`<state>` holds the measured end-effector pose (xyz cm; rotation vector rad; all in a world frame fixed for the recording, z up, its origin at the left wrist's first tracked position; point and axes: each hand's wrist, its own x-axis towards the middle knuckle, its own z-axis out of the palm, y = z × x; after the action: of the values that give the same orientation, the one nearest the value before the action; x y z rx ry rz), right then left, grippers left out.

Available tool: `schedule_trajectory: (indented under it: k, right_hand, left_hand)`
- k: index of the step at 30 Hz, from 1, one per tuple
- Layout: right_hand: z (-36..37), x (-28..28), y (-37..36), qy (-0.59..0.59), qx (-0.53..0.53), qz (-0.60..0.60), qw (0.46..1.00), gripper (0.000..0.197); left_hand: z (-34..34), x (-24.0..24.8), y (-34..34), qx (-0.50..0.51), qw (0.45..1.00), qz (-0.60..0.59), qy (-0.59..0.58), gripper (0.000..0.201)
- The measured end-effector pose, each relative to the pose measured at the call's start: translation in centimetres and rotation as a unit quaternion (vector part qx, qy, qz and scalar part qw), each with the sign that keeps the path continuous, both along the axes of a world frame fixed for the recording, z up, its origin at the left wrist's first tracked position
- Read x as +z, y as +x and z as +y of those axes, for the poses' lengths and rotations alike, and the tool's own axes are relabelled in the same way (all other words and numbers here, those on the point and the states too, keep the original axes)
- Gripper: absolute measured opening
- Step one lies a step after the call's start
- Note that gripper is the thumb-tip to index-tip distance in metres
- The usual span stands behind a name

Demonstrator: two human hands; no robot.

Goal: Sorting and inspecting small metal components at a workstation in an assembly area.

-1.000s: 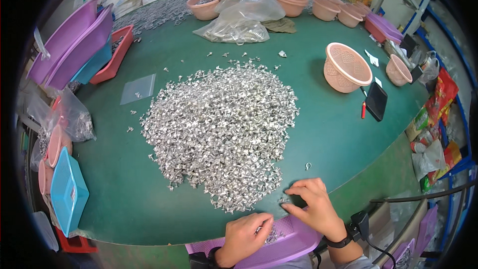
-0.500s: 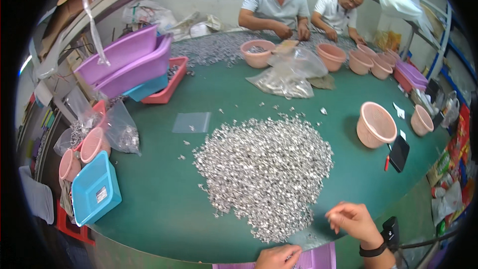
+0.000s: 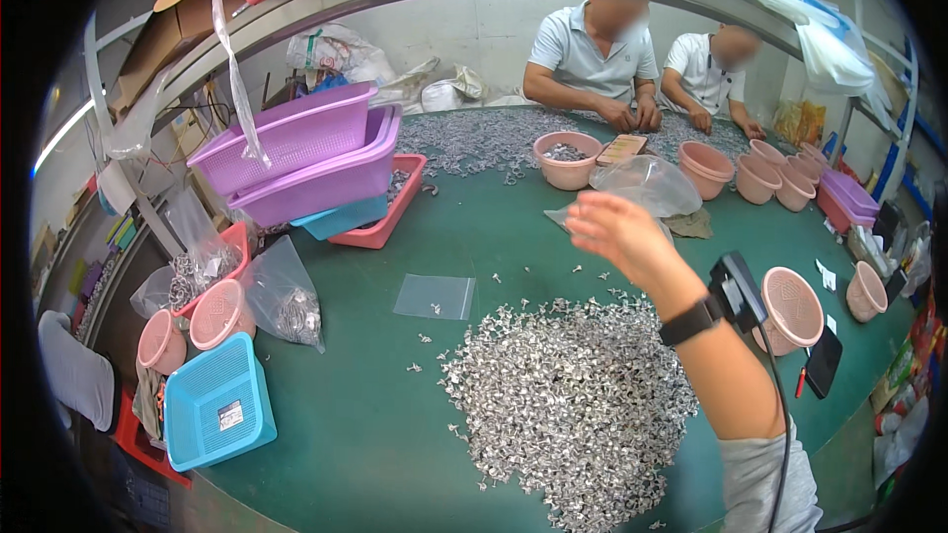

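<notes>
A wide heap of small silvery metal parts [image 3: 573, 400] covers the near middle of the green table [image 3: 336, 415]. Above its far edge my right hand [image 3: 622, 235] is raised, reaching away from me. Its fingers are stretched out and a little blurred by motion, and I see nothing in them. Behind the fingers lies a clear plastic bag [image 3: 647, 185], partly covered by the hand. Whether the two touch I cannot tell. A black wristband [image 3: 693, 320] with a dark device sits at the wrist, and a cable hangs from it. My left hand is out of the picture.
Purple baskets [image 3: 316, 173] are stacked at left, above a blue tray [image 3: 222, 405] and pink baskets. A flat clear bag [image 3: 434, 296] lies beyond the heap. To the right are a pink basket [image 3: 790, 311] and a black phone [image 3: 824, 363]. Two people work across the table.
My right hand has swung up and forward from the heap's near right edge to beyond its far side. My left hand has dropped out of sight. The whole view has shifted.
</notes>
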<state>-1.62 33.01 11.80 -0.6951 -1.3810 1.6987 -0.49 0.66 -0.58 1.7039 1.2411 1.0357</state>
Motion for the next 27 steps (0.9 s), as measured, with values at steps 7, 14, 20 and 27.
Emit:
schedule_trajectory:
  k: [7, 14, 20, 27]
  right_hand:
    - [-13.3, -4.1, 8.8, 0.195, 0.049, -0.299, 0.933, 0.012]
    - [-23.9, -9.0, 16.0, 0.353, -0.108, -0.418, 0.830, 0.017]
    - [-26.2, -10.8, 17.2, 0.276, -0.120, -0.389, 0.871, 0.021]
    - [-27.7, -11.0, 17.3, 0.232, -0.165, -0.372, 0.884, 0.024]
  left_hand:
    - [-0.6, -0.7, -0.5, 0.038, 0.998, 0.009, 0.044, 0.009]
    - [-0.7, -0.2, 0.7, 0.063, 0.998, 0.000, -0.027, 0.009]
    - [-0.7, 1.4, 0.6, 0.119, 0.990, 0.074, 0.002, 0.009]
    - [0.8, -0.3, -1.0, 0.183, 0.954, 0.220, 0.094, 0.015]
